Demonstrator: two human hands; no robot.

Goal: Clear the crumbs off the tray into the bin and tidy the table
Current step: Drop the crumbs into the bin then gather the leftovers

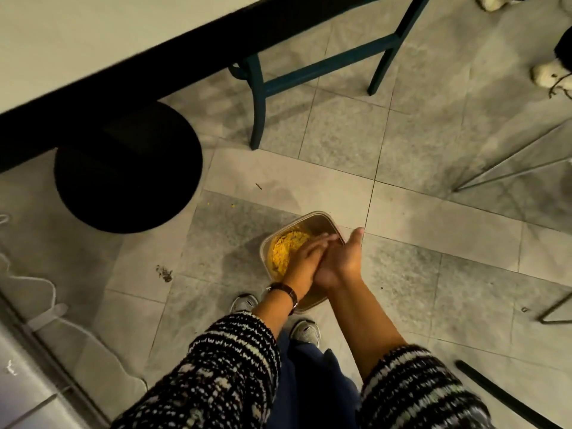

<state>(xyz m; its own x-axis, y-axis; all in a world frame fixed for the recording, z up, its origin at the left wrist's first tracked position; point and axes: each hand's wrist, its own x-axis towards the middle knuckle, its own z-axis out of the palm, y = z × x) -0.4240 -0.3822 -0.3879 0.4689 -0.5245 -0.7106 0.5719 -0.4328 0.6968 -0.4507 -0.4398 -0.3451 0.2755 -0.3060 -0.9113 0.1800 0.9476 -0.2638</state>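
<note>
Tiled floor (402, 212): bin (312, 219) holds yellow crumbs (283, 247); left hand (305, 258), right hand (340, 261) flat, pressed together above, empty.

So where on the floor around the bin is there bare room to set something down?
Bare tiles lie right of the bin, out toward the wire frame legs, and ahead of it up to the blue chair legs. The left is tighter: black round base, white cable, stray crumbs. Shoes and both hands crowd the near side.

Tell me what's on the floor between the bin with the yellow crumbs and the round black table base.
In the head view, mostly bare grey tile, with a few yellow crumbs scattered between bin and black base.
</note>
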